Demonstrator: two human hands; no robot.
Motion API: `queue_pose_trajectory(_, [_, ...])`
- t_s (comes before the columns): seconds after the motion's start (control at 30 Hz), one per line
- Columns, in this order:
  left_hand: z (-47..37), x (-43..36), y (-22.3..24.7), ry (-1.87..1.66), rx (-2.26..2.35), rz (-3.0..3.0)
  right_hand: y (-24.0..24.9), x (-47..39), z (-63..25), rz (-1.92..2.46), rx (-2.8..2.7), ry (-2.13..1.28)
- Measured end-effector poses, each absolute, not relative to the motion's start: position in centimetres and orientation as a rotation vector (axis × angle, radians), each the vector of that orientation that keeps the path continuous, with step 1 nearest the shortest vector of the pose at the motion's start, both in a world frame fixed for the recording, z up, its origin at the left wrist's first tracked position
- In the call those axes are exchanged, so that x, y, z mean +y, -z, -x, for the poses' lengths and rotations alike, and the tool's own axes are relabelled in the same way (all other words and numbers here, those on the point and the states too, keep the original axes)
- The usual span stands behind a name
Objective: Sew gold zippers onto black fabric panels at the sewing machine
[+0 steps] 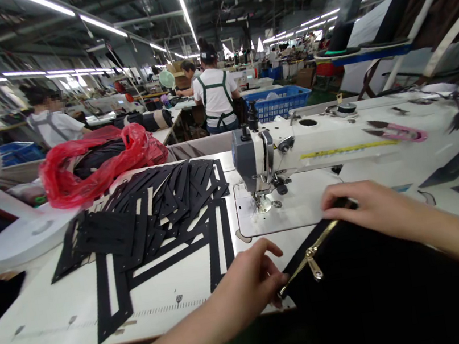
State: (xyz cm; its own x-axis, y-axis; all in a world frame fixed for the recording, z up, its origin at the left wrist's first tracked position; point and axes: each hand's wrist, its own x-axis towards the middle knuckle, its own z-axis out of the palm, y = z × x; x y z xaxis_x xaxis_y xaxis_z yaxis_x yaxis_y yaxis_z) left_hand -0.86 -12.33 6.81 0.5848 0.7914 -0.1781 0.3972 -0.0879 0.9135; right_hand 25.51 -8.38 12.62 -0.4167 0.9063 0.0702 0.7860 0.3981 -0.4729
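While left hand [259, 275] pinches one end of zip [309, 253], right hand [359, 207] pinches the other; sewing machine [328, 137] beyond.

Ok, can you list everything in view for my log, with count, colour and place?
Zipper: 1, gold, between the hands
Cloth: count unclear, black, around the zipper
Sewing machine: 1, white and grey, right of centre
Thread snips: 1, pink-handled, on the machine
Measuring strip: 1, yellow, on the machine
Cut pieces: many, black, heaped on the table
Table: 1, white, foreground
Plastic bag: 1, red, behind the heap
Fan: 1, white, left edge
Crates: at least 2, blue, background
Thread cones: 2, black, upper right
Co-workers: several, nearest white-topped, background
Tube lights: many, white, overhead
Left hand: 1, bare, at the zipper's near end
Right hand: 1, bare, at its far end
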Motion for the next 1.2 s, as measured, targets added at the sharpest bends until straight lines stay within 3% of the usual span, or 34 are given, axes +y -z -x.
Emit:
queue_pose_trajectory(0.13, [1.1,-11.3,-5.3,-0.21,1.173,-2.278,-7.2,-2.7,-21.0,1.278,-2.49,-0.751])
queue_pose_trajectory(0.27, [1.7,-9.0,-5.6,-0.175,0.89,-2.62,-7.5,-1.4,-22.3,1.242,-2.455,-0.932])
queue_pose_trajectory(0.4, [1.6,-7.4,-5.1,-0.142,0.631,-2.716,-8.9,-4.8,-30.2,1.777,-1.904,-1.101])
queue_pose_trajectory(0.47, [1.3,-7.6,-5.1,-0.152,0.636,-2.738,-8.1,-7.4,-33.2,2.216,-1.647,-0.829])
queue_pose_trajectory(0.53, [0.8,-8.1,-5.3,-0.181,0.689,-2.772,-6.7,-9.6,-33.9,2.365,-1.612,-0.73])
queue_pose_trajectory(0.63, [0.1,-8.6,-5.5,-0.219,0.772,-2.803,-4.9,-11.0,-31.4,2.239,-1.772,-0.73])
queue_pose_trajectory(0.77, [-0.7,-8.0,-5.0,-0.173,0.798,-2.784,-4.8,-9.0,-27.5,2.161,-1.733,-0.41])
queue_pose_trajectory(0.97, [-1.6,-6.8,-4.3,-0.117,0.916,-2.73,-4.0,-6.2,-26.7,2.028,-1.715,-0.199])
queue_pose_trajectory(1.2, [-2.2,-6.9,-4.4,-0.063,1.006,-2.794,-2.5,-6.0,-26.7,2.29,-2.044,0.433])
